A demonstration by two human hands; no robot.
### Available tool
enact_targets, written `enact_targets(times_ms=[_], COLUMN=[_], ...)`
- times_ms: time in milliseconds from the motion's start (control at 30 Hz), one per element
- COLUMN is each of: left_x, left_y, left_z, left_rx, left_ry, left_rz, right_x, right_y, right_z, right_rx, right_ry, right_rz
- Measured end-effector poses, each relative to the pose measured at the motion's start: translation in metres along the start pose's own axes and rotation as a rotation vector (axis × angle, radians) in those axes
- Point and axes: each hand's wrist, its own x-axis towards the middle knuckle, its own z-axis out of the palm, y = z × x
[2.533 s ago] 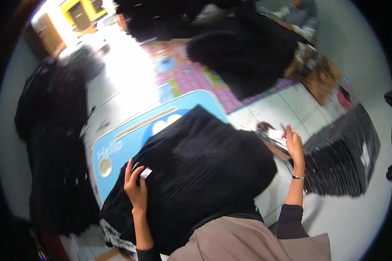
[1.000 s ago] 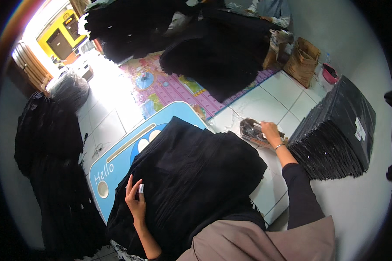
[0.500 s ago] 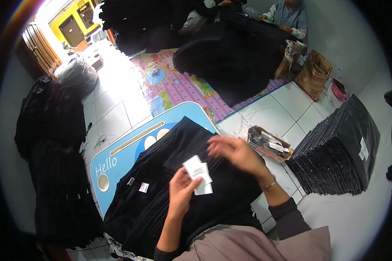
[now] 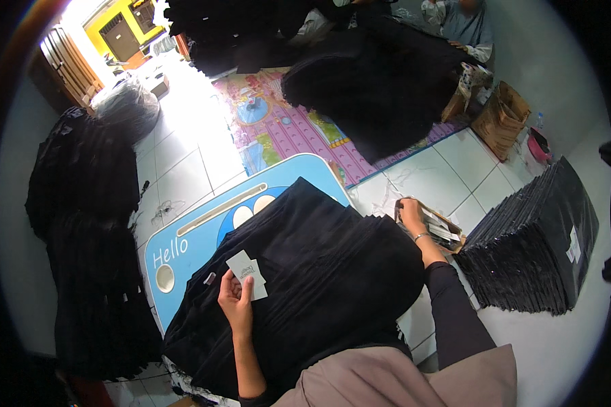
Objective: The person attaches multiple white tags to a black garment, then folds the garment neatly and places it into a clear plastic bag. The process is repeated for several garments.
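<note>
My left hand [image 4: 237,305] is closed around a few white card tags [image 4: 246,270], fanned slightly, with the thumb on top. It hovers over the left part of a stack of folded black garments [image 4: 332,271]. A small pale label [image 4: 210,279] shows on the black cloth just left of the tags. Off the table's right side, my right hand [image 4: 412,217] reaches down into a small open cardboard box [image 4: 460,239] of white slips and dark packets. Its fingertips are hidden in the box, so any grip is unclear.
Garments lie on a low light-blue table [image 4: 183,227]. A tall stack of black packaged goods [image 4: 523,237] stands right; a dark clothing heap [image 4: 81,237] is left. Beyond are a patterned mat [image 4: 285,129], a brown paper sack [image 4: 501,122] and a person [image 4: 465,27] behind more black cloth.
My right hand has gone from beside the tags, over the garments, right into the cardboard box. My left hand has shifted left with the tags. The view has tilted slightly.
</note>
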Motion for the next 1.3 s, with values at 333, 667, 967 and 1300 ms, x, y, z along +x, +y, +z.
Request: enact_targets(times_ms=[333, 667, 967, 1300], left_x=[-0.001, -0.001, -0.002, -0.001], left_y=[0.003, 0.006, 0.005, 0.001], left_z=[0.001, 0.001, 0.000, -0.001], left_rx=[-0.005, 0.002, -0.010, -0.031], left_ry=[0.010, -0.006, -0.007, -0.004], left_rz=[-0.009, 0.001, 0.014, 0.028], right_x=[0.002, 0.000, 0.012, 0.003], right_y=[-0.007, 0.002, -0.006, -0.009], right_z=[-0.020, -0.003, -0.041, -0.023], right_rx=[0.339, 0.153, 0.269, 0.122], right_ry=[0.072, 0.054, 0.084, -0.107], right_rz=[0.012, -0.069, -0.003, -0.071])
